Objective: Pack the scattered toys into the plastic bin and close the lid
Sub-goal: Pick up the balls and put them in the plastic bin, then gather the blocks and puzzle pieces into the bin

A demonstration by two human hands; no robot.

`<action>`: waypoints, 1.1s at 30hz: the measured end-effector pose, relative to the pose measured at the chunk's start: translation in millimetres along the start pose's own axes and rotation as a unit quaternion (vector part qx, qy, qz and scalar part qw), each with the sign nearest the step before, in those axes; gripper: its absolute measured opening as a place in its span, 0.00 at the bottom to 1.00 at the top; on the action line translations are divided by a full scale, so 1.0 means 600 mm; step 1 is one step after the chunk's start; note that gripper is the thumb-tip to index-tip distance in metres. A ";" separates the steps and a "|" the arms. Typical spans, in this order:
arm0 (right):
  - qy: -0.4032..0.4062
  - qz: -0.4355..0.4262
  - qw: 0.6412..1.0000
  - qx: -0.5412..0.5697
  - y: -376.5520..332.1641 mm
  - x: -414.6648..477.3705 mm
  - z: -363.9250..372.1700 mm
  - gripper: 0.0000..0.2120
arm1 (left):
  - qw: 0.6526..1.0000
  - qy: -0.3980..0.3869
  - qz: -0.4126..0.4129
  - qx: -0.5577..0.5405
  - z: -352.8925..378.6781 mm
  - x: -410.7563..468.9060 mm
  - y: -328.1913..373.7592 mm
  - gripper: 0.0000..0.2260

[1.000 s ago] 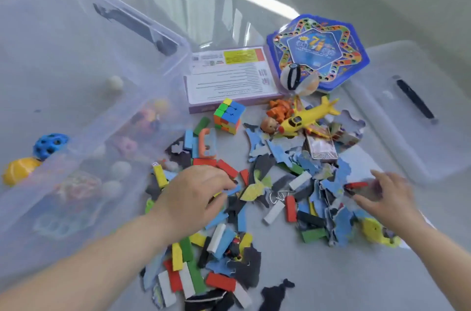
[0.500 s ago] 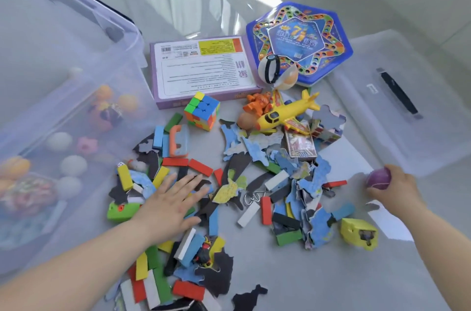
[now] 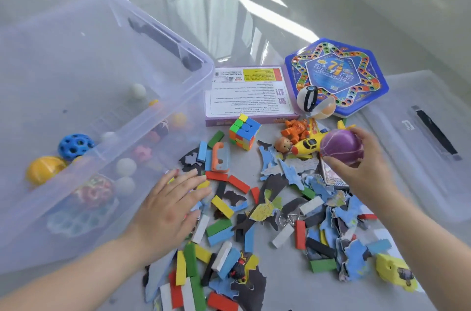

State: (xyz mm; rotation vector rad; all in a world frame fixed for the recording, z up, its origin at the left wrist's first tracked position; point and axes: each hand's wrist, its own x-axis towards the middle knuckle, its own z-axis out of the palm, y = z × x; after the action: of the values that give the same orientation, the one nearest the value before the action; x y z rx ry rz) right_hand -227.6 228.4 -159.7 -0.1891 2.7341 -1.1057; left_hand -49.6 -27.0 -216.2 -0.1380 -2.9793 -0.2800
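Right grip (image 3: 363, 165) curled round purple ball (image 3: 341, 146) above toy pile; left grip (image 3: 168, 208) flat on blocks (image 3: 222, 206) beside bin (image 3: 142, 117), holding nothing

Bright daylight throws glare streaks up top; edges bend, with slight motion blur.

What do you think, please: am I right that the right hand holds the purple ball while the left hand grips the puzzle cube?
Not quite. In the head view the left hand lies flat, fingers straight, over the scattered blocks and grips nothing; the puzzle cube sits untouched beyond it. The right hand does hold the purple ball.
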 end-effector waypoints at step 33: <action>-0.049 -0.408 0.908 -0.080 -0.327 -0.007 0.256 0.23 | 0.922 0.215 -0.061 0.317 -0.108 -0.059 -0.130 0.21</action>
State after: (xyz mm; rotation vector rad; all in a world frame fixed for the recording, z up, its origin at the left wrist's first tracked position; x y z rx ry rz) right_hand -180.7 -14.9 -130.5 -1.4678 2.6724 -0.9570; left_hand -13.7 -118.6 -172.3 0.1642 -2.4833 0.5722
